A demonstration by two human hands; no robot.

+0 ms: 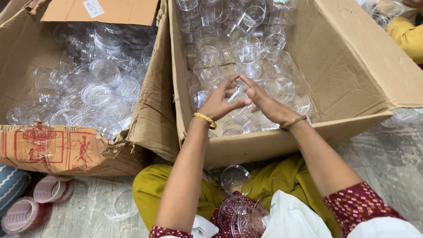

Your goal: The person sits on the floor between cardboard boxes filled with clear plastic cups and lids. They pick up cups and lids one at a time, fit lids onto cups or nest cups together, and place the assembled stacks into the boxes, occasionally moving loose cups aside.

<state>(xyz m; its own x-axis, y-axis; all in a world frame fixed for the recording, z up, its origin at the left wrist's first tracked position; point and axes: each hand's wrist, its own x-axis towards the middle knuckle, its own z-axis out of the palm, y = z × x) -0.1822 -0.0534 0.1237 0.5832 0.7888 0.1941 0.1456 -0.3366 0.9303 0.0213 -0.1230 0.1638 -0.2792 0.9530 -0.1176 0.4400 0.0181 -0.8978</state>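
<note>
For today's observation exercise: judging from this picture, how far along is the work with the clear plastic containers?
Done: a few clear lids rest in the lap. In hand: the left hand and right hand together hold one clear jar over the right carton. Left: many loose jars fill it, and the left carton is full too.

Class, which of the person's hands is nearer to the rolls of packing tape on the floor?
Left. The left hand is over the right-hand box, on the tape rolls' side; the right hand lies farther right.

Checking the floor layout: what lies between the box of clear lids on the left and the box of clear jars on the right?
In the head view, only folded cardboard flaps separate the lid box from the jar box; no floor shows.
</note>
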